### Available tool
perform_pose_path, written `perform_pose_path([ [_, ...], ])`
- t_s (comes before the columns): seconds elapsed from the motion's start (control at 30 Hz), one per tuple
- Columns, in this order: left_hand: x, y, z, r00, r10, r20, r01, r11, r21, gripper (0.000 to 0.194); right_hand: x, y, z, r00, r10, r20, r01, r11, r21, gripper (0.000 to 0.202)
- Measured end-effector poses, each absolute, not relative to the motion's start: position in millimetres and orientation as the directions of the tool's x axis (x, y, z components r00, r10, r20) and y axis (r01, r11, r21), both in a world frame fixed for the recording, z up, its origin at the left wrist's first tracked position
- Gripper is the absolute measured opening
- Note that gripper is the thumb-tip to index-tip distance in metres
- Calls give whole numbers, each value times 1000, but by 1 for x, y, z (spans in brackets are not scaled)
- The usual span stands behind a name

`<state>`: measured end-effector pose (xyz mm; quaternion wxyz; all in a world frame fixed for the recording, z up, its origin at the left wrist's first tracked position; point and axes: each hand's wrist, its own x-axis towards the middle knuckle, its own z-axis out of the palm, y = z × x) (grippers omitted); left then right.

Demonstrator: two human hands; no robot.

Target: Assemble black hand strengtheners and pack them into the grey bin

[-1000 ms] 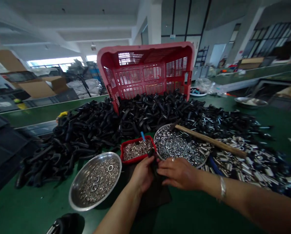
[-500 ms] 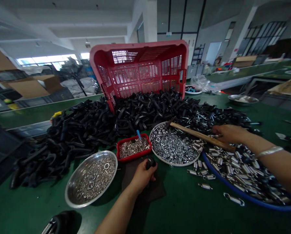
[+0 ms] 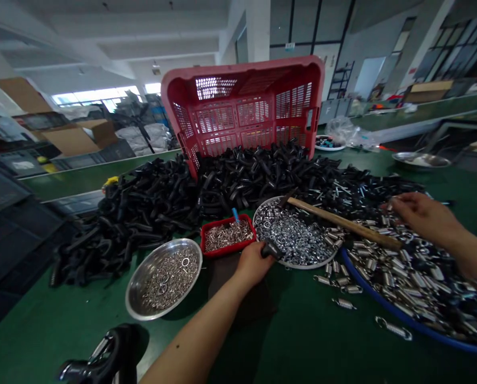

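My left hand [image 3: 255,265] is closed round a black plastic handle [image 3: 271,249], whose end sticks out past the fingers near the edge of a round tray [image 3: 290,265] of small silvery metal parts. Over the heap of springs [image 3: 402,266] in a blue-rimmed basin [image 3: 416,323], my right hand [image 3: 424,217] pinches a small silvery spring [image 3: 390,204] between thumb and fingers. A hammer [image 3: 344,223] lies with its head on the round tray and its wooden handle reaching over the springs. Beneath my left forearm is a dark flat pad [image 3: 258,304].
A tipped red crate [image 3: 242,66] stands behind a wide heap of black handles [image 3: 238,181]. Nearer are a red tray [image 3: 226,249] of pins and a steel bowl [image 3: 132,298] of small metal parts. A black piece with a spring [image 3: 114,352] lies front left; loose springs [image 3: 394,328] lie right.
My left hand has moved up and right with the black handle, off the pad. My right hand has lifted away from the hammer handle, with a spring now in its fingers. The view has shifted.
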<state>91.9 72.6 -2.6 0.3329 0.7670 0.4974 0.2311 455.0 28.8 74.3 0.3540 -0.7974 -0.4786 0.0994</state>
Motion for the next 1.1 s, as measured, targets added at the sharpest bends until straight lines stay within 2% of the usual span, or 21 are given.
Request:
perform_pose_path([
  [0.03, 102, 77, 3, 424, 904, 50, 681, -355, 640, 10, 444, 24, 77, 523, 841, 141, 552, -208, -808, 15],
  [0.07, 112, 81, 7, 456, 889, 49, 734, -407, 543, 12, 432, 18, 80, 482, 871, 93, 415, -133, -900, 17],
  [0.1, 122, 85, 11, 483, 875, 26, 769, -439, 464, 16, 419, 13, 81, 421, 906, 48, 320, -99, -942, 21],
  [0.17, 142, 89, 14, 507, 862, -30, 804, -460, 378, 21, 393, 5, 78, 268, 961, -62, 257, -133, -957, 30],
  [0.23, 155, 91, 13, 503, 862, -53, 815, -453, 361, 21, 372, 0, 70, 152, 978, -141, 233, -174, -957, 36],
  [0.3, 161, 92, 9, 497, 867, -46, 817, -449, 361, 21, 357, -1, 56, 109, 977, -184, 181, -201, -963, 39],
  [0.4, 157, 94, 3, 471, 880, 63, 757, -440, 483, 19, 344, 2, 35, 108, 966, -235, 137, -249, -959, 45],
  [0.5, 148, 96, -1, 371, 913, 171, 579, -371, 726, 12, 334, 5, 24, 86, 971, -221, 162, -233, -959, 47],
  [0.57, 143, 95, -2, 295, 950, 97, 413, -218, 884, 10, 326, 6, 24, 75, 983, -168, 192, -179, -965, 44],
  [0.63, 138, 89, -1, 263, 962, -79, 163, 36, 986, 11, 315, 7, 28, 66, 993, -94, 226, -107, -968, 40],
  [0.67, 136, 84, 1, 274, 946, -171, 22, 172, 985, 14, 308, 8, 31, 65, 996, -57, 235, -71, -969, 37],
  [0.73, 129, 72, 4, 321, 899, -299, -212, 376, 902, 22, 294, 10, 35, 66, 998, 3, 230, -12, -973, 34],
  [0.8, 122, 60, 7, 345, 860, -375, -335, 486, 807, 27, 279, 12, 35, 66, 997, 42, 206, 28, -978, 32],
  [0.93, 106, 42, 8, 310, 819, -483, -459, 574, 679, 26, 254, 17, 25, -35, 999, 41, 237, 48, -970, 27],
  [1.03, 93, 35, 6, 304, 799, -519, -489, 598, 635, 19, 244, 19, 22, -126, 991, -42, 264, -7, -965, 30],
  [1.1, 85, 31, 6, 304, 786, -538, -483, 614, 625, 15, 240, 20, 25, -168, 977, -128, 182, -97, -979, 38],
])
